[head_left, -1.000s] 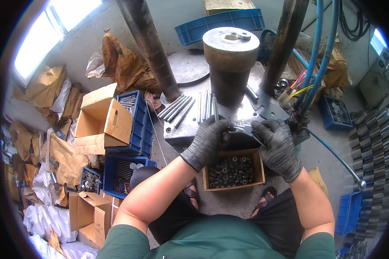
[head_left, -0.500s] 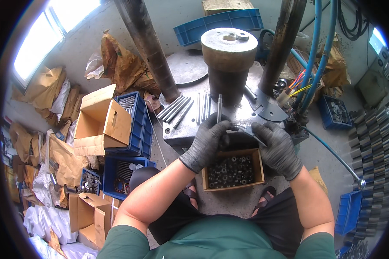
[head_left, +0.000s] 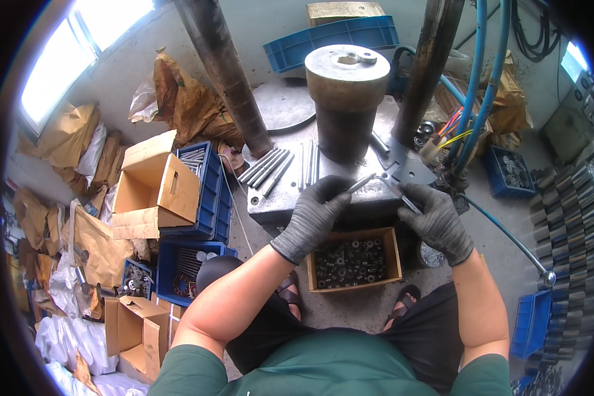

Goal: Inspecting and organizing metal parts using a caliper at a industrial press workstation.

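Observation:
My left hand [head_left: 313,210], in a grey knit glove, is closed on a short metal rod [head_left: 361,183] that slants up to the right. My right hand [head_left: 435,221], gloved the same way, grips a slim metal tool [head_left: 410,204]; its kind is unclear. The tool's narrow end is close to the rod's tip, and I cannot tell if they touch. Both hands are over the near edge of a steel press table [head_left: 270,203]. Several shiny metal rods [head_left: 265,168] lie on its left part, and more rods [head_left: 308,163] lie beside a thick steel cylinder [head_left: 345,109].
Below the table edge a cardboard box [head_left: 355,287] holds many small dark metal parts. Two steel columns [head_left: 228,86] [head_left: 429,72] flank the cylinder. Blue hoses [head_left: 476,79] hang at right. Blue crates [head_left: 224,198] and an open carton [head_left: 138,188] stand at left.
The rod in my left hand has gone from upright to slanting right. My right hand has shifted slightly right and down, and the tool's end has risen towards the rod's tip.

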`<state>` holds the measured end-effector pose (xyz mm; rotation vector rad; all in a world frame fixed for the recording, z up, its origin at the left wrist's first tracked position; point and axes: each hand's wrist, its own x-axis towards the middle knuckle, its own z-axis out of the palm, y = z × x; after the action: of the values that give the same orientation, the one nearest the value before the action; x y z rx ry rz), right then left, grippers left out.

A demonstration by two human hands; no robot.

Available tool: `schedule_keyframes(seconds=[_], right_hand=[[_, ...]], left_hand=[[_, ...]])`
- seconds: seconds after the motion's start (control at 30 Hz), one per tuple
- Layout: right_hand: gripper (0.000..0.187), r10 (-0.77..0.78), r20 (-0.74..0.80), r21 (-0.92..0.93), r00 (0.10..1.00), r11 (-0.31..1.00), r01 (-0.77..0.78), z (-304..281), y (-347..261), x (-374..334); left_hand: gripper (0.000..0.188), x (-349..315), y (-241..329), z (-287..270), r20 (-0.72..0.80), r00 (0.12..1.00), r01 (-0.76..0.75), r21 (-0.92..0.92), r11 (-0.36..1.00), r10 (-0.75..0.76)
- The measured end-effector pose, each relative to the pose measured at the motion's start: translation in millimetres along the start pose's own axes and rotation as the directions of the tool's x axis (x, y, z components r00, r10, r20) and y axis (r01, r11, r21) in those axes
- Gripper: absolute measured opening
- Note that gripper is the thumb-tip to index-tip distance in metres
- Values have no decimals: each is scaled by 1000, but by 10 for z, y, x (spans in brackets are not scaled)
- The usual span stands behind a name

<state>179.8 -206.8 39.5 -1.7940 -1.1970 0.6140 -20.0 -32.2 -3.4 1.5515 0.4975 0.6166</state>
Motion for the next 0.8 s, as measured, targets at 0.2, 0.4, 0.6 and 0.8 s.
schedule_keyframes(seconds=[0.2,0.4,0.6,0.8], right_hand=[[48,-22,149,-39,989,999,28,-148,4,-3],[48,-61,278,111,959,993,31,-157,-38,-42],[50,61,367,1,928,998,-66,2,-37,-66],[55,-44,394,-60,918,995,74,0,-15,-53]], left_hand=[[26,3,20,-93,31,997,-72,220,973,67],[28,-7,9,-112,154,988,-41,97,994,26],[33,-58,87,-27,271,957,121,-43,992,-105],[35,-79,217,4,313,924,294,-215,931,-219]])
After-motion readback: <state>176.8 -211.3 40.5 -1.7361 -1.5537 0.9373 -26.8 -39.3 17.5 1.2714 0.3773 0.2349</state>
